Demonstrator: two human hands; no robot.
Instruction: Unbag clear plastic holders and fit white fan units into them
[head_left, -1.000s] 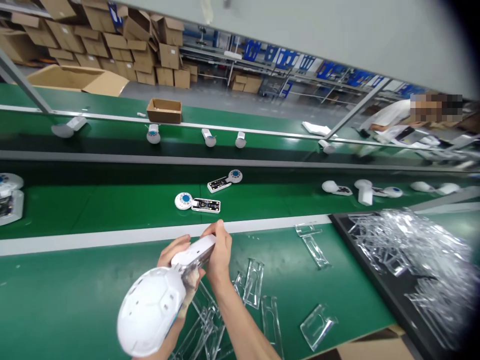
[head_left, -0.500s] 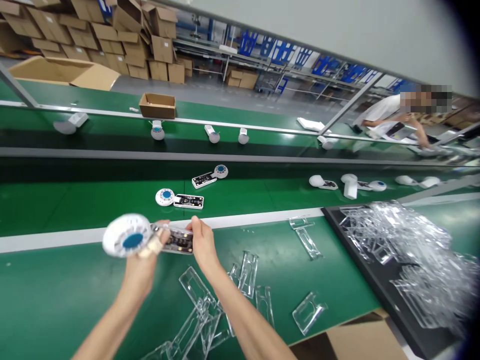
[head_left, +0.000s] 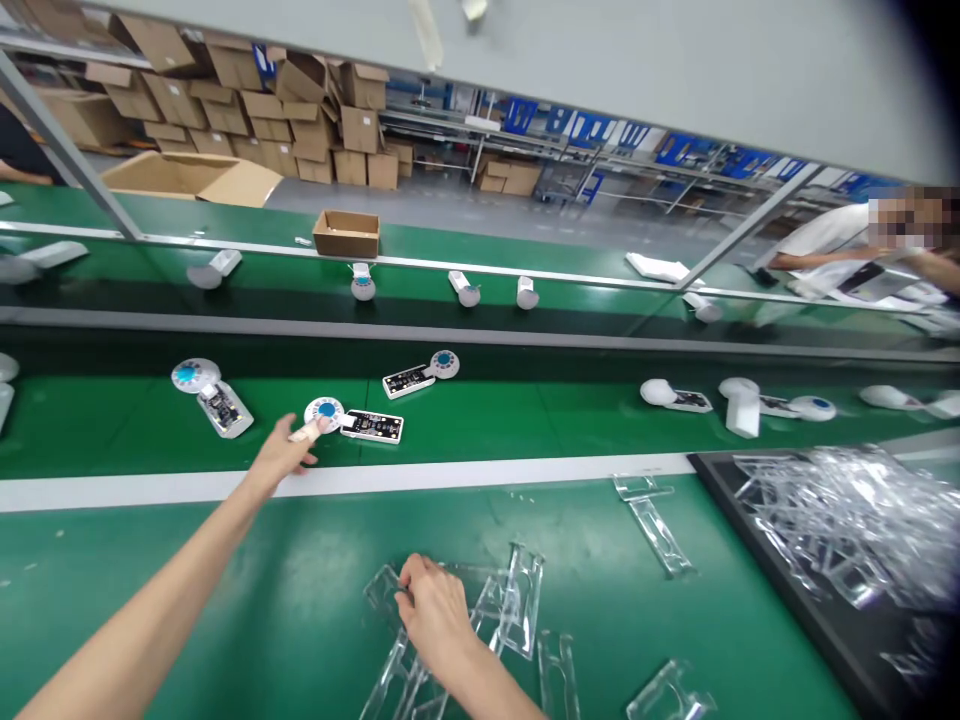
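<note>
My left hand (head_left: 285, 448) reaches over the belt's white edge, fingers apart, beside the round head of a white device (head_left: 373, 427) with an exposed circuit board. Another such device (head_left: 226, 410) lies to its left on the green belt, and a third (head_left: 409, 381) sits farther back. My right hand (head_left: 431, 600) is over a loose pile of clear plastic frames (head_left: 525, 600) on the green table, its fingers closed on the end of one clear plastic frame (head_left: 384, 590).
A black tray (head_left: 780, 570) heaped with clear plastic parts stands at the right. More white devices (head_left: 742, 405) lie along the belt. Beyond are a small cardboard box (head_left: 346, 235), stacked cartons and a person (head_left: 832, 240) at far right.
The device my hands held now lies on the belt at the left. My left hand has opened and moved forward; my right hand has come back to the clear frames. The view has shifted left.
</note>
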